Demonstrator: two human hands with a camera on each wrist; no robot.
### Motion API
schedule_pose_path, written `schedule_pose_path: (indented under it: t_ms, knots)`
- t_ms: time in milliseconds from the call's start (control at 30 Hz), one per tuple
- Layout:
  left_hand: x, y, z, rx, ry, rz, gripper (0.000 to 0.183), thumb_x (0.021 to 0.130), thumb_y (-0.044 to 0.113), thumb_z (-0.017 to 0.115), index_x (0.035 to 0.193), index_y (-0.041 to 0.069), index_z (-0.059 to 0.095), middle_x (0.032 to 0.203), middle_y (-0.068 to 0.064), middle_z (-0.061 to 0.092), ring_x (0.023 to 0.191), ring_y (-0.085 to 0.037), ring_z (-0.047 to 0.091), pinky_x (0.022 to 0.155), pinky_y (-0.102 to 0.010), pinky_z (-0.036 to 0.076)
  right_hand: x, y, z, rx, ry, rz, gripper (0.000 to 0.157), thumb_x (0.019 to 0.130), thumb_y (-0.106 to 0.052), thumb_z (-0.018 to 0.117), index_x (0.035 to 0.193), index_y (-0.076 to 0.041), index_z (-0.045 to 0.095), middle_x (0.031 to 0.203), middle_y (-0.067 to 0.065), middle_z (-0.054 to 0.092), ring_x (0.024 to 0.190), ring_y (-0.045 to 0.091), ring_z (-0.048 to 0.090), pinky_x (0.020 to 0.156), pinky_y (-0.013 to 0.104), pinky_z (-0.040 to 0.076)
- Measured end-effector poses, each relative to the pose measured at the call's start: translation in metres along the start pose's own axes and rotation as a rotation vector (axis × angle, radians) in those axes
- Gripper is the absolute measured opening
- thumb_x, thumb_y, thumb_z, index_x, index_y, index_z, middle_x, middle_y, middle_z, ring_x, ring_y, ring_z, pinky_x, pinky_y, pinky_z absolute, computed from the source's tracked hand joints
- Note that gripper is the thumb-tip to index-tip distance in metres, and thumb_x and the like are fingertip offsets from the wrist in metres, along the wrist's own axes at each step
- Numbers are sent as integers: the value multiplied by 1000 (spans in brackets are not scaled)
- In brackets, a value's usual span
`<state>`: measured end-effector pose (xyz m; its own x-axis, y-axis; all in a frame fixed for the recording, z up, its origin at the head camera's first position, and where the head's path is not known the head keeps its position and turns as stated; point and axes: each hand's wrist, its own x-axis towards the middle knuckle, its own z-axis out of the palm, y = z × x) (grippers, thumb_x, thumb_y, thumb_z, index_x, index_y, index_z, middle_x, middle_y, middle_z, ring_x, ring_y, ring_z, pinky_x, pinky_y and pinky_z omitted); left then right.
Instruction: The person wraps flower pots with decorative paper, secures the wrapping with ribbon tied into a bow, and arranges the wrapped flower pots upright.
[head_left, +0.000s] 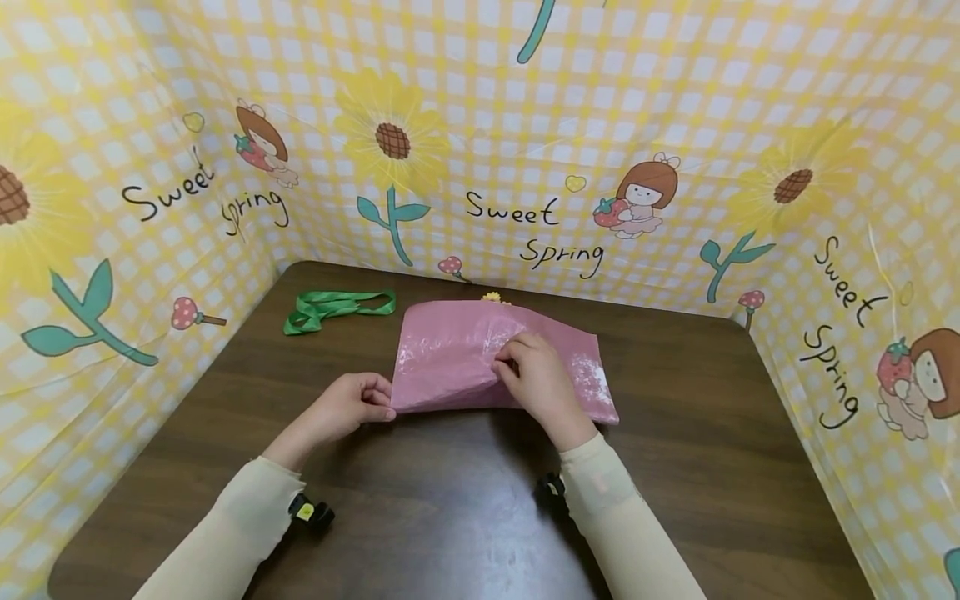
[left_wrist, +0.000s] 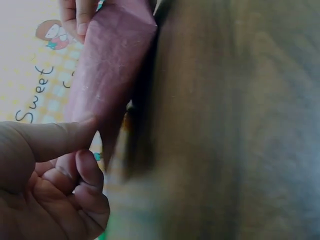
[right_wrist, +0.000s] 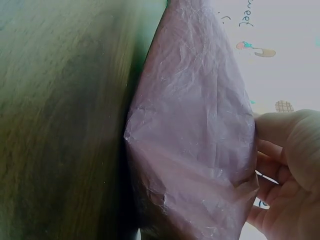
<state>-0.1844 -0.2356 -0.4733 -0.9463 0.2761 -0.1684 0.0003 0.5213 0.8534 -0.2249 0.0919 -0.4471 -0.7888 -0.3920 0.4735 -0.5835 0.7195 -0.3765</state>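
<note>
A glossy, creased pink plastic bag (head_left: 442, 346) lies across the middle of the brown table, its near edge partly raised. At its near left corner, my left hand (head_left: 347, 407) pinches the film between thumb and fingers; in the left wrist view the thumb (left_wrist: 65, 135) presses on the pink surface. My right hand (head_left: 542, 383) reaches over the bag right of its middle and pinches up a fold of it. Seen from the right wrist, the thumb (right_wrist: 280, 125) sits at the edge of the wrinkled film, with the other fingers partly hidden behind it.
A loosely folded green ribbon (head_left: 337, 307) lies at the back left of the table (head_left: 420, 500). Behind the bag's far edge a small yellow flower (head_left: 492, 297) peeks out. Yellow checked cloth (head_left: 480, 150) walls the table at the back and both sides.
</note>
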Motion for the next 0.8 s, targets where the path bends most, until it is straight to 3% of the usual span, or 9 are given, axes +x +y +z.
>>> schedule_pose_path:
  t_ms: [100, 200, 267, 333, 433, 533, 667, 800]
  knots:
    - [0, 9, -2, 68, 49, 14, 32, 90, 5, 75, 118, -3, 62, 94, -9, 73, 81, -18, 64, 67, -35, 53, 0, 1, 1, -1, -5, 7, 7, 90, -18, 80, 89, -13, 76, 94, -1, 65, 90, 21, 60, 85, 38, 50]
    - [1, 30, -1, 209, 201, 69, 41, 91, 5, 68, 129, -5, 57, 103, -13, 70, 92, -25, 64, 80, -41, 54, -1, 2, 0, 10, -3, 16, 7, 90, -18, 80, 89, -12, 75, 94, -1, 64, 90, 21, 60, 85, 38, 50]
    - [3, 49, 4, 313, 323, 156, 41, 90, 5, 66, 129, -6, 58, 109, -17, 68, 101, -30, 63, 91, -45, 51, 0, 3, 0, 18, -2, 17, 7, 90, -17, 79, 89, -12, 76, 94, -1, 64, 91, 21, 60, 86, 38, 50]
    - [6, 71, 14, 382, 398, 260, 36, 90, 4, 67, 125, -4, 63, 113, -20, 67, 106, -36, 60, 97, -51, 47, 0, 2, -2, 26, -5, 10, 6, 91, -17, 78, 90, -11, 76, 96, -1, 65, 93, 21, 61, 87, 38, 50]
    - [16, 100, 38, 454, 382, 421, 29, 88, 3, 70, 117, -2, 68, 114, -19, 69, 111, -38, 59, 101, -52, 44, 1, 1, -4, 31, -14, -7, 4, 93, -13, 75, 94, -11, 78, 100, 0, 67, 97, 21, 62, 90, 38, 51]
    - [29, 116, 65, 504, 303, 497, 22, 89, 4, 72, 111, 1, 70, 109, -13, 71, 109, -34, 62, 99, -48, 48, 2, 0, -5, 30, -27, -18, 8, 93, -9, 73, 99, -10, 79, 104, 2, 70, 101, 22, 64, 92, 39, 53]
    - [46, 121, 94, 584, 284, 511, 14, 92, 8, 74, 104, 4, 70, 102, -8, 72, 102, -29, 65, 94, -44, 52, 3, -1, -4, 25, -44, -9, 12, 94, -4, 69, 101, -7, 78, 105, 4, 72, 101, 24, 66, 94, 40, 54]
    - [53, 119, 108, 635, 313, 495, 11, 95, 12, 72, 103, 5, 72, 104, -8, 72, 101, -28, 66, 95, -46, 52, 2, -1, -4, 14, -42, -3, 14, 95, 0, 65, 102, -5, 76, 105, 8, 73, 100, 27, 67, 94, 41, 53]
